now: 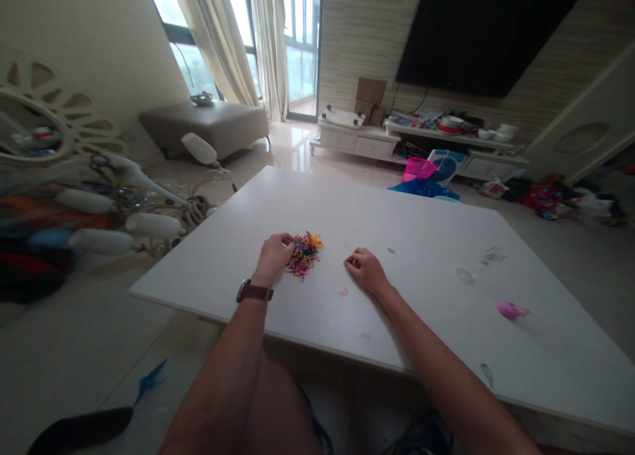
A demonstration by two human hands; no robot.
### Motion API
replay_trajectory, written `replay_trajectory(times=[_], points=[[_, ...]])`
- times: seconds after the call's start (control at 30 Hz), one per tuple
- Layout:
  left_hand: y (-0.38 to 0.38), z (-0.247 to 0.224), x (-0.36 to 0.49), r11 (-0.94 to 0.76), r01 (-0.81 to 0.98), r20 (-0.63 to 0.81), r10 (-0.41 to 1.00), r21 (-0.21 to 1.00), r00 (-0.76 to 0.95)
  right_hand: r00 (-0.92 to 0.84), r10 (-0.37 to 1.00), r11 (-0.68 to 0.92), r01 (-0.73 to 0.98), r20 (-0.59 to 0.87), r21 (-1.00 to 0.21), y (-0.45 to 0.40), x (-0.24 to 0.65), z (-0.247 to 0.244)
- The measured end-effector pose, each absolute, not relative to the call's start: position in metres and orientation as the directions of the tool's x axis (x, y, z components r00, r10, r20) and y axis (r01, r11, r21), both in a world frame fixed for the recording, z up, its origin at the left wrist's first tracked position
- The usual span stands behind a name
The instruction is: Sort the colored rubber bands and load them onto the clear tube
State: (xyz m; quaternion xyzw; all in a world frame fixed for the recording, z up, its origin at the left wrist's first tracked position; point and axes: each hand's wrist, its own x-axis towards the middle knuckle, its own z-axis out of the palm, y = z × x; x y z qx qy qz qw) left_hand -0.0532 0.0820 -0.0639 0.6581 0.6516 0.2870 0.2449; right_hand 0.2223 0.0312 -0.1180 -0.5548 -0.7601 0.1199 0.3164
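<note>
A heap of small, brightly coloured loops (304,255), paper clips or rubber bands by their look, lies on the white table (317,204). My left hand (276,255), with a watch on its wrist, touches the heap's left edge; its thumb and fingers are pinched together, and what they hold is hidden. To the right of the heap, my right hand (366,268) rests low over the table with curled fingers and pinched tips. Whatever is between them is too small to name. Around it lie a yellow loop (346,245), a pink loop (343,291) and a blue piece (391,250).
On the table's right side are a pink object (512,311), a clear ring-shaped piece (465,274) and a crumpled clear item (493,255). A lamp with white shades (153,225) stands left of the table. Beyond the far edge is a pink basket (419,169).
</note>
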Motion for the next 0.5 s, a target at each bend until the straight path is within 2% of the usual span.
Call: replay_trajectory(times=[0.2,0.33,0.5], points=[[0.084,-0.067,-0.049,-0.038,0.73,0.063,0.998,0.683,-0.007,-0.204,0.897,0.407,0.728,0.392,-0.551,0.027,0.211,-0.121],[0.089,-0.077,-0.049,-0.102,0.755,0.149,0.989,0.648,0.006,-0.057,0.869,0.384,0.705,0.491,-0.596,0.022,0.221,-0.124],[0.095,-0.093,-0.049,-0.124,0.811,0.23,0.973,0.572,-0.014,0.076,0.852,0.252,0.808,0.518,-0.533,0.013,0.251,-0.125]])
